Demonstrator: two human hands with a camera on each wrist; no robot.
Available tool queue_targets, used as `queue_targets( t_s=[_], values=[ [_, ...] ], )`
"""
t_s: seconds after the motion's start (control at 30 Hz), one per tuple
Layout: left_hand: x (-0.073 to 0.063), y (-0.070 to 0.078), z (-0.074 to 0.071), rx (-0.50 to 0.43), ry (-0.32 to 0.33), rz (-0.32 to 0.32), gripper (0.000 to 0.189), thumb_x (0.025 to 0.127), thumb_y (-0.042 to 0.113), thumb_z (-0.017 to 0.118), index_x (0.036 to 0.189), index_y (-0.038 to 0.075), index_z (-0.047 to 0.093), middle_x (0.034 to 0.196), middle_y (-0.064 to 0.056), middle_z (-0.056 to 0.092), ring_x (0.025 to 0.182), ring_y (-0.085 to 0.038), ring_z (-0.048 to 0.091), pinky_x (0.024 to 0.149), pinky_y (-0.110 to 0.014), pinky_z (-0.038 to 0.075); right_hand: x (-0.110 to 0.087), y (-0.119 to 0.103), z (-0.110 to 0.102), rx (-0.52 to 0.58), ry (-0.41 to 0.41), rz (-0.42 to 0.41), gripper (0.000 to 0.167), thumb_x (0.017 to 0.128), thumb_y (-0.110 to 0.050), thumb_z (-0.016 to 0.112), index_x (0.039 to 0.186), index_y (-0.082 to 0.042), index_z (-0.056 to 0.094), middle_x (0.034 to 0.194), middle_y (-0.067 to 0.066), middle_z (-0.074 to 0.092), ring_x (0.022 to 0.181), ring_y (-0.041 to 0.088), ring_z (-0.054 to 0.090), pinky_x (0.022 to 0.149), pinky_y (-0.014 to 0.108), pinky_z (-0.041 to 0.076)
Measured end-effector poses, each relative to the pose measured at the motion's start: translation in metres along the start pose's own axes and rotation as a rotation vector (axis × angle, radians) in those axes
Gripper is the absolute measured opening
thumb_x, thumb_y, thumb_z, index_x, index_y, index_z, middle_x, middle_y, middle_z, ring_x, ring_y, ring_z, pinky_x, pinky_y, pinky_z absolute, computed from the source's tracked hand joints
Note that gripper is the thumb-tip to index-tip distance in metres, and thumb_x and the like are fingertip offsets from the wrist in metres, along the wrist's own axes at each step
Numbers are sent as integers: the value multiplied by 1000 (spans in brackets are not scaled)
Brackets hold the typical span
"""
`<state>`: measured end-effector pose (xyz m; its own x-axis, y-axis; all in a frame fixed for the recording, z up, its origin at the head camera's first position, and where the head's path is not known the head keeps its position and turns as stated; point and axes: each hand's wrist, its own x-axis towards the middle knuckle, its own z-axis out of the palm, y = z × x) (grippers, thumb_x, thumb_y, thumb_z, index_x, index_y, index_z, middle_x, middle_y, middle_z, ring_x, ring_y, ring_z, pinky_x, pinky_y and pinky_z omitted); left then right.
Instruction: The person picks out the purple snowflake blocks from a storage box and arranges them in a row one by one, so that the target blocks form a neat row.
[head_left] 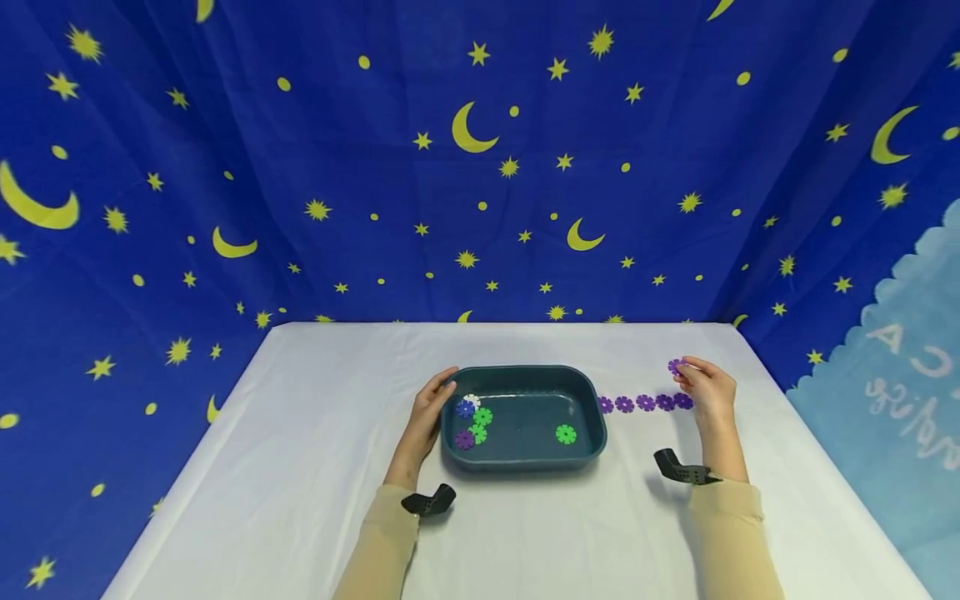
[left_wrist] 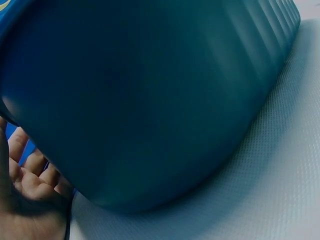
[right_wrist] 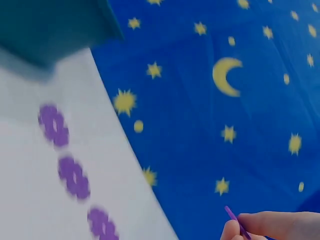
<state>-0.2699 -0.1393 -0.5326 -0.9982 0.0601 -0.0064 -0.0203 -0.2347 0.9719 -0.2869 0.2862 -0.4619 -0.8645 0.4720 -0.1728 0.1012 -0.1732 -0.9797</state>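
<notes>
My left hand (head_left: 426,412) grips the left end of a dark teal plastic tray (head_left: 525,461), with the thumb at its rim. In the left wrist view the tray's outer wall fills most of the picture. Inside lie several snowflake-shaped plastic discs: a white, a blue disc (head_left: 465,409), green ones and a purple disc (head_left: 465,439) at the left, plus a lone green disc (head_left: 566,434) at the right. My right hand (head_left: 710,393) pinches a purple snowflake disc (head_left: 676,367) between thumb and fingers, above the table. Below it, a row of purple discs (head_left: 646,403) runs from the tray's right side.
A white cloth covers the table (head_left: 555,533). Blue fabric (head_left: 517,192) with yellow moons and stars hangs behind and at the sides. Light blue fabric (head_left: 900,375) with lettering hangs at the far right. Each wrist carries a black camera mount (head_left: 678,468).
</notes>
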Motion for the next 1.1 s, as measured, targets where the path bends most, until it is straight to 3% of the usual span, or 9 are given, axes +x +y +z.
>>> queue_targets(
  t_s=[0.23, 0.4, 0.57, 0.7, 0.83, 1.1],
  values=[
    [0, -1, -2, -9, 8, 11, 43, 99, 22, 51, 139, 6, 47, 134, -20, 50, 113, -21, 53, 87, -20, 47, 14, 11, -22, 41, 125, 7, 17, 88, 3, 60, 88, -12, 69, 61, -11, 61, 53, 2, 60, 55, 13, 50],
    [0, -1, -3, -16, 3, 5, 45, 99, 23, 52, 140, 6, 45, 138, -22, 47, 118, -24, 50, 88, -18, 47, 21, 11, -35, 185, 169, 113, 19, 87, 8, 57, 96, -5, 67, 62, -6, 61, 56, 4, 62, 59, 15, 53],
    [0, -1, -4, -14, 4, 0, 45, 99, 23, 52, 139, 6, 46, 137, -21, 47, 116, -22, 51, 89, -19, 47, 24, 16, -47, 221, 235, 160, 36, 87, 10, 57, 119, -3, 63, 64, -6, 58, 55, 4, 64, 62, 16, 54],
    [0, -1, -4, -11, 4, -1, 45, 98, 22, 52, 140, 6, 45, 138, -19, 47, 117, -21, 50, 89, -18, 46, 28, 29, -53, 128, 286, 74, 48, 85, 11, 58, 133, 7, 50, 56, -13, 56, 50, -1, 60, 57, 13, 52],
    [-1, -1, -3, -1, 4, -4, 45, 98, 23, 52, 140, 6, 45, 139, -17, 46, 121, -22, 47, 90, -17, 44, 31, 43, -57, -44, 349, -4, 44, 86, 6, 60, 130, 8, 53, 51, -20, 51, 45, -7, 54, 51, 8, 47],
    [1, -1, 0, 0, 14, -7, 45, 98, 22, 52, 140, 5, 45, 134, -12, 50, 118, -19, 49, 91, -17, 44, 37, 57, -59, -237, 431, -96, 38, 84, 3, 62, 122, 7, 60, 52, -26, 42, 44, -13, 46, 49, 4, 42]
  ],
)
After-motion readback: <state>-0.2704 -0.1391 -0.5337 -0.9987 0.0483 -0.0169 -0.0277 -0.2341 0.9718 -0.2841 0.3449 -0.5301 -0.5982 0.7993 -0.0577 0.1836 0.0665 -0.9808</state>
